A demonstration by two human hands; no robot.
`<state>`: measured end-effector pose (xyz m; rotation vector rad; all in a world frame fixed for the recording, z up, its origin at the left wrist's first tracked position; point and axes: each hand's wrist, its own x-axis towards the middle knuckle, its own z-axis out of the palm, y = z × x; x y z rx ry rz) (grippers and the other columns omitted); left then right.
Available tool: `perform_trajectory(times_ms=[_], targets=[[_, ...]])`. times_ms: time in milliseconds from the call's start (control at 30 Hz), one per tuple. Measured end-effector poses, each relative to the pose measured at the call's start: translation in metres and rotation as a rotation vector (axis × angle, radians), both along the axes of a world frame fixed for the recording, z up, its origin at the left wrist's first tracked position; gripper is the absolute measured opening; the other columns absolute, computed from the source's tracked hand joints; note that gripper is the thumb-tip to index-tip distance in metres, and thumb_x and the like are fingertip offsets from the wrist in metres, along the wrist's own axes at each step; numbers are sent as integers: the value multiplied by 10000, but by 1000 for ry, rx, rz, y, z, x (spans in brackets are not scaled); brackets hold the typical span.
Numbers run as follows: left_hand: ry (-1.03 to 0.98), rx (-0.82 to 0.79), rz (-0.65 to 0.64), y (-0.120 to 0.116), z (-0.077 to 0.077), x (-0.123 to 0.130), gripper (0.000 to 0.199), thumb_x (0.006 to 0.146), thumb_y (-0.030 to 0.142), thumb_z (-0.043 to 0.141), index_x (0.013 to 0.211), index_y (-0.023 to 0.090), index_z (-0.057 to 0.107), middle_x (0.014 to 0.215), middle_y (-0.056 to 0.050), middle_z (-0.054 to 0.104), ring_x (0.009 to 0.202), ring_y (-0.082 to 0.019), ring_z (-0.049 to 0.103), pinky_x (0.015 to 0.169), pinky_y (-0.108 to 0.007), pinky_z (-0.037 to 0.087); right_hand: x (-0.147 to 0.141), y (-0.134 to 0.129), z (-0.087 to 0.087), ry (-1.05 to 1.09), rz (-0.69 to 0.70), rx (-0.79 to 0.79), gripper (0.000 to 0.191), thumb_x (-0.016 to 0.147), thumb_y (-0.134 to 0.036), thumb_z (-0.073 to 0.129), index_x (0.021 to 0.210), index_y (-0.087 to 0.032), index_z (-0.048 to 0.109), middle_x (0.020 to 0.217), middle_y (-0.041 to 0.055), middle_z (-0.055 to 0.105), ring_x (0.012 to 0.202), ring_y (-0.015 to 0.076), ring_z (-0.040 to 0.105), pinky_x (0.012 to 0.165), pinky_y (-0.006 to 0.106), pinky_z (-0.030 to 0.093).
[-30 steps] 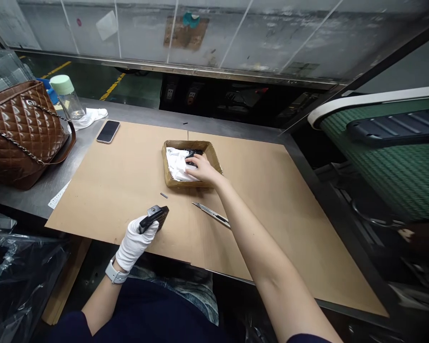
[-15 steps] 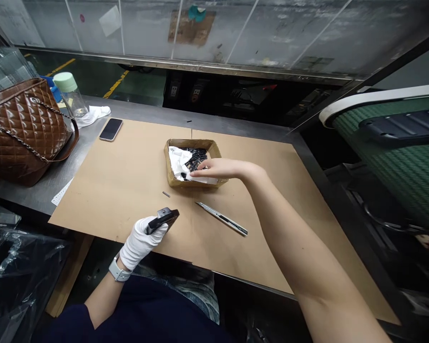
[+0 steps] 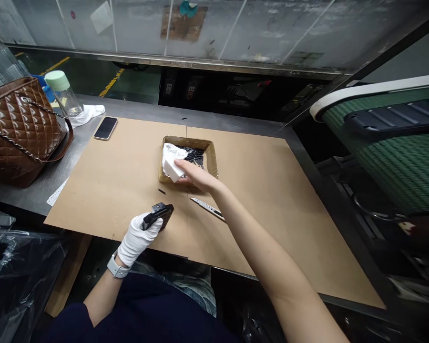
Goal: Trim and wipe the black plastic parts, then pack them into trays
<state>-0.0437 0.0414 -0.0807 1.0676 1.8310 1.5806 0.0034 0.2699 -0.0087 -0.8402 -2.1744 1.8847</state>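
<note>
The box (image 3: 212, 161) sits on the cardboard (image 3: 271, 205), near its far edge. Inside the box, small black parts (image 3: 196, 156) lie in a heap, with white wrapping (image 3: 170, 150) along their left side.

The right hand (image 3: 196, 175), bare, is at the front of the box, its forearm coming in from the near right. Its thumb lies on top of a white block (image 3: 175, 170) and at least one finger shows below, so the grip is closed to the block's thickness. The block is tilted over the front left part of the box; whether it touches the wrapping I cannot tell.

The left hand (image 3: 136, 240), in a white glove, is on the near left side of the box and well apart from it. Its fingers are closed firmly around a black case (image 3: 159, 216), held tilted above the cardboard. A watch (image 3: 117, 267) is on that wrist.

A thin dark strip (image 3: 162, 191) lies just in front of the box. The knife (image 3: 207, 208) lies nearer the person than the box, partly hidden by the right forearm. Left of the box and slightly beyond it is a phone (image 3: 106, 128); farther left stand a brown bag (image 3: 21, 128) and a bottle (image 3: 67, 97).
</note>
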Motion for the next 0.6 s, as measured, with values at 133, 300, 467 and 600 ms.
perform_trajectory(times_ms=[133,300,467,600], targets=[[26,-36,64,-7,7,-5,288,803,415,591,816,150,702,802,-71,731,768,-209,694,759,-290,571,7,-17,-7,94,-22,108,500,885,-449,406,1317,-199,432,1220,95,569,1045,209,580,829,355,517],[-72,-41,181,-21,7,-17,403,789,458,600,1020,141,691,1039,-100,714,979,-248,671,902,-320,535,37,-37,-32,-221,248,752,699,726,-454,637,1339,-175,449,1194,149,565,1096,307,532,905,463,439],[-105,-59,241,-23,-4,-18,468,767,516,598,1016,132,695,1060,-107,706,1029,-274,649,958,-388,505,28,-57,-51,-276,178,931,453,740,-406,664,1119,-161,624,1196,165,561,1118,336,485,973,495,334],[-93,-32,230,-20,-4,-17,420,773,492,607,998,150,703,1032,-92,717,998,-266,663,947,-376,515,0,-71,-66,-274,57,1017,188,835,-205,514,903,-114,663,969,174,627,940,296,553,837,425,398]])
